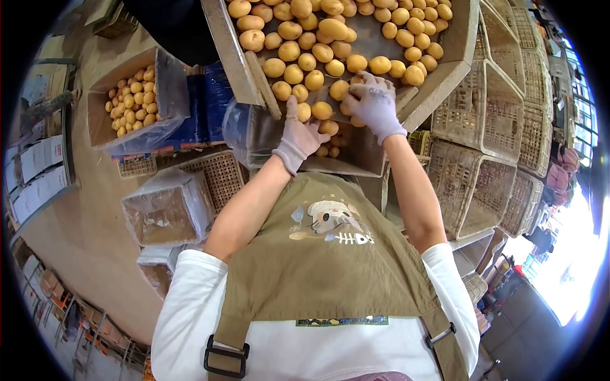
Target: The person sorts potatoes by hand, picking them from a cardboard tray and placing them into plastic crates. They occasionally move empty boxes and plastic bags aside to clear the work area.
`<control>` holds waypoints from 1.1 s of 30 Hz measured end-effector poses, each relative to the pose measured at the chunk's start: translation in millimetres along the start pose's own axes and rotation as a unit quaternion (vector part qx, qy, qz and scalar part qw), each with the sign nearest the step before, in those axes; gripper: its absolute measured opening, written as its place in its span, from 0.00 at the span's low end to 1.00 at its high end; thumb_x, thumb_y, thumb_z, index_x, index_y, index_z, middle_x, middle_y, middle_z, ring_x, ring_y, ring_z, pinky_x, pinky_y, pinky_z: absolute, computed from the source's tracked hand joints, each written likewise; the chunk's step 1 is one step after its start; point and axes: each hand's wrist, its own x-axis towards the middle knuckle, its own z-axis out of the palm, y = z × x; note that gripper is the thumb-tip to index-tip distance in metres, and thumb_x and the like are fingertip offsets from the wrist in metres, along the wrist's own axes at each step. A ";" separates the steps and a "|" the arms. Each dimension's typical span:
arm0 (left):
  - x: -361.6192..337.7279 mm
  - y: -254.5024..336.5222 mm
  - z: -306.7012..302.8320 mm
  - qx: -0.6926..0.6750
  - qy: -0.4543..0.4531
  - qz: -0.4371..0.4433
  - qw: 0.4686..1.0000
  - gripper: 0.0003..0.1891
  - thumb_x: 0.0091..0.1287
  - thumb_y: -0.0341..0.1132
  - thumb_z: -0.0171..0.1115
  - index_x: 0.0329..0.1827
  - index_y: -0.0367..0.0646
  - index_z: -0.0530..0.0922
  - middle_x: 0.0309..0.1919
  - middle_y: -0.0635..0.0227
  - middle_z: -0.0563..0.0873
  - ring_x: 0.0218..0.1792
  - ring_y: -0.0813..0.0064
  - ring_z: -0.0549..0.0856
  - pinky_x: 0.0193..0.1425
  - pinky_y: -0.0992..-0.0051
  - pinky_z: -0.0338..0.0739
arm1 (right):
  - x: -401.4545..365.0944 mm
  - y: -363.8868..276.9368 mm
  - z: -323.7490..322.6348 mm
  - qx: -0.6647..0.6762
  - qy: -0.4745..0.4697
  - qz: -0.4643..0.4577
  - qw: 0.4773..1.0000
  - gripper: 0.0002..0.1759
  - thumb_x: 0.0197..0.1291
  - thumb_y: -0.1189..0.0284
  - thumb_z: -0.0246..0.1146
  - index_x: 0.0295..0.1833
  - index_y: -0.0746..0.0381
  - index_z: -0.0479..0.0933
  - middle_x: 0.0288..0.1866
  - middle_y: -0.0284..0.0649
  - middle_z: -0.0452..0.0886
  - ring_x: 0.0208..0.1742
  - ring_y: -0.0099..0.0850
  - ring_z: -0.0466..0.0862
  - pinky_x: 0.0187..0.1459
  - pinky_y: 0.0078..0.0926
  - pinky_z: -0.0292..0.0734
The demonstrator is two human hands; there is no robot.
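Observation:
Yellow-brown potatoes (333, 28) lie spread over a wooden sorting tray (467, 38). At the tray's near mouth my gloved right hand (375, 105) curls its fingers down over a potato (346, 108), its fingertips partly hidden. My left hand (300, 136), also gloved, is at the left of the mouth, thumb raised and apart from the fingers. One potato (304, 112) lies near that thumb, and another potato (328, 127) touches the fingers. Below both hands stands a plastic-lined box (356, 164) with some potatoes in it, partly hidden by my left hand.
At the left, a plastic-lined carton (101, 127) holds many potatoes. Plastic-covered boxes (162, 213) and a brown crate (219, 178) stand beside my left arm. Stacked plastic crates (473, 190) rise close to my right arm. A dark-clothed person (175, 25) stands left of the tray.

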 end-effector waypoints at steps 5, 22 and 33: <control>9.5 -14.4 5.2 -0.104 -0.138 -0.028 0.984 0.50 0.63 0.81 0.43 0.83 0.61 0.52 0.83 0.72 0.52 0.81 0.55 0.54 0.76 0.32 0.50 | 70.9 10.8 6.5 0.097 0.055 0.060 0.992 0.19 0.61 0.58 0.60 0.52 0.56 0.84 0.61 0.42 0.83 0.59 0.45 0.83 0.61 0.45 0.73; 16.7 -24.2 11.1 -0.114 -0.104 -0.010 0.988 0.49 0.65 0.77 0.39 0.83 0.58 0.53 0.82 0.66 0.57 0.80 0.46 0.58 0.76 0.30 0.48 | 89.1 42.7 13.3 0.192 -0.125 0.111 0.967 0.29 0.62 0.58 0.60 0.68 0.54 0.72 0.65 0.52 0.79 0.65 0.48 0.80 0.64 0.41 0.75; 17.7 -17.6 0.7 -0.179 -0.160 -0.050 0.970 0.45 0.64 0.75 0.41 0.80 0.58 0.59 0.80 0.66 0.61 0.78 0.47 0.60 0.75 0.32 0.54 | 6.3 36.9 -49.9 0.135 0.193 -0.131 0.963 0.21 0.46 0.74 0.74 0.49 0.56 0.82 0.46 0.42 0.82 0.48 0.41 0.84 0.51 0.36 0.81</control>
